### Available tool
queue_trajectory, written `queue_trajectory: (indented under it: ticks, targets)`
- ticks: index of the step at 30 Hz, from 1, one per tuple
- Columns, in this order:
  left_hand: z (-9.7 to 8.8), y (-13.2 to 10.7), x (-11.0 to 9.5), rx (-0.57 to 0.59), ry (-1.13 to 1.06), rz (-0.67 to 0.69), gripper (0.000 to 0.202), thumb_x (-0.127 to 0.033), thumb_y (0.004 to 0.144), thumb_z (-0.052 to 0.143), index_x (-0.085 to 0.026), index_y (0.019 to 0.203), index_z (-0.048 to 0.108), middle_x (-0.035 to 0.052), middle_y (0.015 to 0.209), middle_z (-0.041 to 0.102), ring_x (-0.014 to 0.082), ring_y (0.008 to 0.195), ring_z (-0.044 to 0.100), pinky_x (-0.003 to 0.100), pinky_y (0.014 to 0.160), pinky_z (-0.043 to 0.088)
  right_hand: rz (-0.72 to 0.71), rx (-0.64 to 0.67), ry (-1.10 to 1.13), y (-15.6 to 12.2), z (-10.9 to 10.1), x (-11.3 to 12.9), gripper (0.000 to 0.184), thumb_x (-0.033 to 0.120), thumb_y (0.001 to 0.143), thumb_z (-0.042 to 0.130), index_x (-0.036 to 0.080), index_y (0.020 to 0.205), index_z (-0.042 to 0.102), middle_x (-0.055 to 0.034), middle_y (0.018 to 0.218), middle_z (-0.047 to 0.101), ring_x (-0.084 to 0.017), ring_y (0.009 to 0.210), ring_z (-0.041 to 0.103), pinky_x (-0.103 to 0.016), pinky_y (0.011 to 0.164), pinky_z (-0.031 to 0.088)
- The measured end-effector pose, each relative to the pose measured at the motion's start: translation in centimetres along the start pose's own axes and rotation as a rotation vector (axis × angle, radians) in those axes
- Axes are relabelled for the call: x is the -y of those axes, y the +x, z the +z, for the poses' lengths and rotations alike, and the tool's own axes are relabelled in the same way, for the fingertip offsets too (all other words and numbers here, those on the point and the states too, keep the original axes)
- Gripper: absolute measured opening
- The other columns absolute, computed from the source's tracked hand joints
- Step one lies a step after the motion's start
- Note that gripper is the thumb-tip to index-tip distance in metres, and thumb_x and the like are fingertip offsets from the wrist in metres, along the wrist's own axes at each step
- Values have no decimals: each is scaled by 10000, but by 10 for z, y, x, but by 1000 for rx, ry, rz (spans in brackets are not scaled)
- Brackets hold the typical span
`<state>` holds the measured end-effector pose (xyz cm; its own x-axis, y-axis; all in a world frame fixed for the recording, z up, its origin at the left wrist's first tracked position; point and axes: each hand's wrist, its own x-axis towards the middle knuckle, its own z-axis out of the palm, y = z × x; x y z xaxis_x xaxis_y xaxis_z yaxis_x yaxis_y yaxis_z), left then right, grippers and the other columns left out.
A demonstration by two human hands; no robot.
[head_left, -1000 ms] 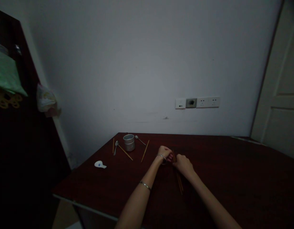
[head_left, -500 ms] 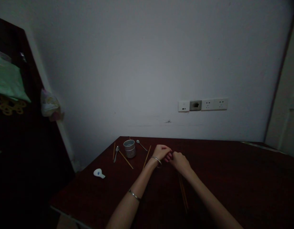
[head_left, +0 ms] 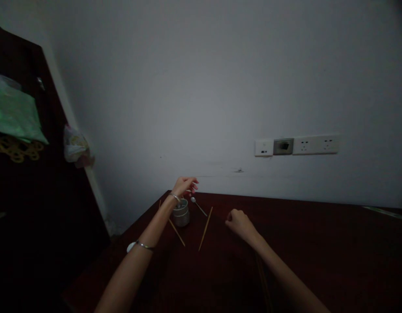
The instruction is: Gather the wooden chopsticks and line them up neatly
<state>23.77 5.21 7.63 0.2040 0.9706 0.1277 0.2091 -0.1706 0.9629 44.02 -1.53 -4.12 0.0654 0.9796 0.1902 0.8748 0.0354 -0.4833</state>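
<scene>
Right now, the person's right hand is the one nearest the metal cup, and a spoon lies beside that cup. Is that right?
Not quite: in the head view, the left hand is nearest the metal cup. The spoon does lie beside it.

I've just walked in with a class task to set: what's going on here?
A person is busy at a dark table. The left hand, loosely bent, appears just above the cup. The right hand is curled; chopsticks show nearby, its grip on them unclear. A spoon and another chopstick lie beside the cup.
</scene>
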Motion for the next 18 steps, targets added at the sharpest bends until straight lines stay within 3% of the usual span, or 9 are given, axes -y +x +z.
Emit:
queue_trajectory:
  ticks: [6, 9, 13, 18]
  targets:
    - [-76, 29, 16, -206, 23, -67, 268, -385, 671, 533, -131, 751, 567, 13, 586, 571, 61, 435, 478, 168, 418, 352, 17, 216, 279, 16, 6, -1, 137, 162, 688, 476, 129, 737, 599, -40, 560, 625, -110, 445, 579, -165, 409, 390]
    - [-108, 40, 33, -282, 130, -167, 245, -359, 715, 469, -144, 781, 568, 12, 615, 587, 70, 472, 498, 178, 460, 383, 21, 225, 369, 21, 7, 1, 110, 151, 677, 489, 123, 714, 589, -21, 525, 604, -96, 405, 555, -145, 358, 371]
    - [-140, 45, 61, -362, 320, -321, 230, -322, 764, 419, -146, 813, 558, 12, 635, 600, 108, 557, 551, 204, 517, 421, 25, 247, 425, 27, 12, 5, 96, 128, 666, 480, 125, 676, 575, -9, 507, 587, -97, 396, 549, -148, 340, 378]
    - [-169, 39, 105, -354, 405, -451, 178, -269, 763, 440, -124, 794, 540, 38, 707, 619, 111, 573, 564, 219, 542, 432, 15, 285, 455, 30, 20, 15, 101, 127, 667, 468, 126, 658, 568, -3, 512, 581, -83, 401, 543, -135, 343, 391]
